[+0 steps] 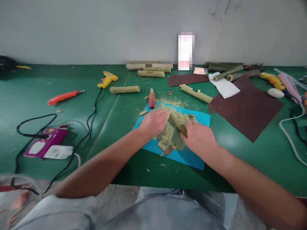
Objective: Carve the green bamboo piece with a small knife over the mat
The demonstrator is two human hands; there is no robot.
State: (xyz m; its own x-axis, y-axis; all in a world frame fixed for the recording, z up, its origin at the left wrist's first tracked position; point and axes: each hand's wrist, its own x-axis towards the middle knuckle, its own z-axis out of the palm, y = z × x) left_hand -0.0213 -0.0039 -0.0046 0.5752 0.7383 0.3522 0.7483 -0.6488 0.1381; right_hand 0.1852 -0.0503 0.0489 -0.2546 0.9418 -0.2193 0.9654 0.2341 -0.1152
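A short bamboo tube [177,121] lies slanted over a blue sheet [195,161] strewn with bamboo shavings [166,135]. My right hand [200,135] is closed around the tube's near end, whose round opening faces me. At the far end, my left hand [155,122] has its fingers pinched together beside the tube; whatever lies between them is hidden. Just beyond my left hand is a red-handled carving knife [152,99] with a short blade. Small bamboo chips [169,150] are scattered on the sheet.
Cut bamboo pieces [124,89] and a notched tube [196,93] lie farther back. Brown sandpaper [249,108] spreads to the right. On the left are a yellow glue gun [107,80], a red utility knife [63,97] and a purple power strip [57,137] with trailing cords. A phone [186,51] leans against the wall.
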